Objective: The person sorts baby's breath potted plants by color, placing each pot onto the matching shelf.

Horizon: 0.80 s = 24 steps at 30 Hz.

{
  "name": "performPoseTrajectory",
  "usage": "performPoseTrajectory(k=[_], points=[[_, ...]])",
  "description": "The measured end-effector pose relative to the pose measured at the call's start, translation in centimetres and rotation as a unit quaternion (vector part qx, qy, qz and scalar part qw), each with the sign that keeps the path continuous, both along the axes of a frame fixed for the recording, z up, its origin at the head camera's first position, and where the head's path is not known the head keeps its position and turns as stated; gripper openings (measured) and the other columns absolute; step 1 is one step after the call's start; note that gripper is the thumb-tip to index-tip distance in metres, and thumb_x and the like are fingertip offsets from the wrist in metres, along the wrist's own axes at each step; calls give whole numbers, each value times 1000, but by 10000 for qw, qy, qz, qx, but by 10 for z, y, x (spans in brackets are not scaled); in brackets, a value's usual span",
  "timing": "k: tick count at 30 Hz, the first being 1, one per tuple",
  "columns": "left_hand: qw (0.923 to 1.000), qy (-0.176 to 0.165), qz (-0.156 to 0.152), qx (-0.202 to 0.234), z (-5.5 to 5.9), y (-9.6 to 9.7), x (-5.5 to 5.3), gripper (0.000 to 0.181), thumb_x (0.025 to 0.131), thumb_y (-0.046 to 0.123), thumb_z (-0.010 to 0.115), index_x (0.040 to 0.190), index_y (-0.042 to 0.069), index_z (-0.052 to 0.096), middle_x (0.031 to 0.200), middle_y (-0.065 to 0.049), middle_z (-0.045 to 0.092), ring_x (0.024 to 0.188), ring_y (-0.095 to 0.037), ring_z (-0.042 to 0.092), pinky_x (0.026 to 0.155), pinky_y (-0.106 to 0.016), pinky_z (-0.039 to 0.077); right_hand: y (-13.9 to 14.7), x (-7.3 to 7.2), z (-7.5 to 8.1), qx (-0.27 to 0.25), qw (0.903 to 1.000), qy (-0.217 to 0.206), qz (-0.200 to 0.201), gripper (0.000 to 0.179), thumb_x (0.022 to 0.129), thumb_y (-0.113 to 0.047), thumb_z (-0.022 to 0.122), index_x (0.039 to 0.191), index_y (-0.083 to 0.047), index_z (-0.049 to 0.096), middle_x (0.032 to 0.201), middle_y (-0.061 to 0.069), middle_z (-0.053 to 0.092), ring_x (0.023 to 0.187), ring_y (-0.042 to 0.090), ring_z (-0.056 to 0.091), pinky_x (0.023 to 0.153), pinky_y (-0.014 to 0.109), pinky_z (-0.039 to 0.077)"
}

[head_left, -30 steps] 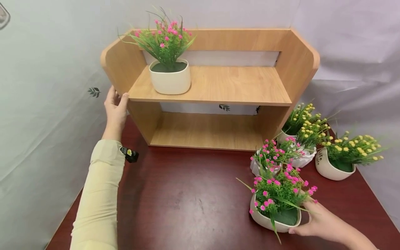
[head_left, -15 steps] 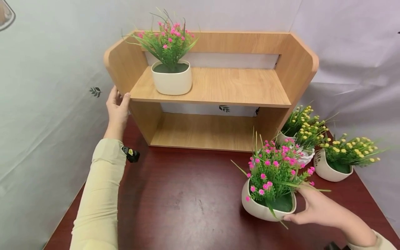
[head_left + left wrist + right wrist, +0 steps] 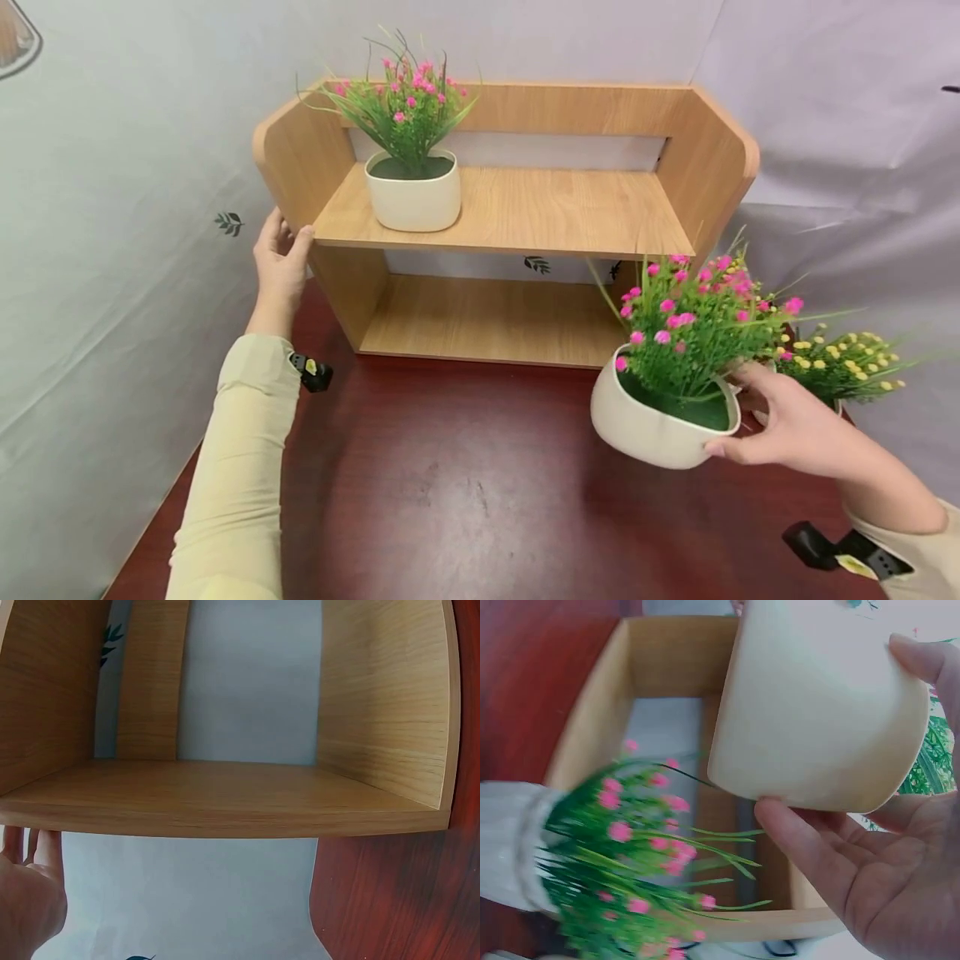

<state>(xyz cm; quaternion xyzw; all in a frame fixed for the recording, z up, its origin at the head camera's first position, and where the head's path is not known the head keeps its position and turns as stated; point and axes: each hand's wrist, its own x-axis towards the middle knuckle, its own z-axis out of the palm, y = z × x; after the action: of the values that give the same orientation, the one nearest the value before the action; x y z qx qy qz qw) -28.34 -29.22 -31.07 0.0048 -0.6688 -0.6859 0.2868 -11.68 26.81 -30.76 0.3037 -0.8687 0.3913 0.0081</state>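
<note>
Right hand (image 3: 787, 425) holds a pink flower pot (image 3: 660, 421) up off the table (image 3: 450, 500), near the shelf's (image 3: 510, 208) right end. Left hand (image 3: 279, 258), fingers straight, rests on the shelf's left side. The shelf board lies up and left of the pot.

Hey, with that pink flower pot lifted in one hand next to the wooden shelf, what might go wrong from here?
The right hand holds the lifted pot by one side only, so it might tip or slip. Its pink flowers spread wide and sit close to the shelf edge, so they could snag there. The yellow flower pot stands just behind the hand and could get knocked.
</note>
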Motion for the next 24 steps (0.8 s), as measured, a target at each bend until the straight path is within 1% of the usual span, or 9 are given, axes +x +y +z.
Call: performPoseTrajectory(k=[4,5,6,8,9,14,17,20,24], points=[[9999,-6,-19,-110,-1,1,0,52,91,-1,54,139,17,49,140,-13,51,119,-17,52,105,-31,39,1,-7,16,178,9986,249,-422,64,57,4,84,113,-5,54,97,-17,61,82,-3,59,65,10,45],[9999,2,-19,-123,-1,1,0,52,91,-2,55,139,17,49,139,-14,52,118,-17,53,105,-31,40,0,-9,21,267,9977,293,-554,65,57,2,85,114,-3,54,97,-17,60,83,-5,59,66,9,45],[9999,-32,-8,-159,-1,0,0,52,91,-1,55,139,17,49,140,-13,51,119,-17,52,106,-32,40,-1,-11,26,340,9967,313,-667,65,57,0,85,114,2,53,96,-16,59,83,-5,58,66,8,44],[9999,-68,20,-149,-2,-1,1,52,91,-1,55,139,17,49,140,-14,51,119,-17,52,106,-32,39,-5,-16,34,313,9963,212,-770,66,60,0,84,117,7,50,96,-15,57,81,-6,57,63,10,45],[9999,-70,34,-120,-2,-2,1,52,91,-1,55,139,17,49,139,-14,51,118,-17,52,106,-32,39,-7,-19,37,268,9963,179,-802,67,62,0,83,119,8,49,98,-15,56,83,-7,57,63,9,45],[9999,-92,44,-78,-3,-3,0,52,91,-2,54,139,17,49,140,-14,50,119,-18,51,107,-33,39,-25,-33,55,157,9918,-153,-1258,61,73,-4,78,125,4,47,101,-23,55,85,-11,57,64,8,45],[9999,-140,25,-78,-3,-3,1,52,91,-1,54,140,17,48,141,-14,49,122,-18,50,108,-33,38,-36,-41,62,-32,9898,-336,-1382,55,77,-5,75,125,2,48,99,-22,57,81,-7,60,64,11,48],[9999,-142,-18,-13,-1,-2,1,52,91,-2,54,139,16,49,141,-14,49,122,-19,50,107,-34,38,-47,-50,68,-352,9895,-449,-1329,56,79,-3,74,127,3,46,102,-17,58,84,-5,61,65,13,50],[9998,-179,-46,-89,0,-4,4,52,91,-1,54,139,17,49,141,-14,49,122,-19,50,107,-35,39,-62,-60,77,-581,9870,-610,-1371,65,80,-5,74,136,1,40,119,-1,54,90,-6,58,71,11,50]])
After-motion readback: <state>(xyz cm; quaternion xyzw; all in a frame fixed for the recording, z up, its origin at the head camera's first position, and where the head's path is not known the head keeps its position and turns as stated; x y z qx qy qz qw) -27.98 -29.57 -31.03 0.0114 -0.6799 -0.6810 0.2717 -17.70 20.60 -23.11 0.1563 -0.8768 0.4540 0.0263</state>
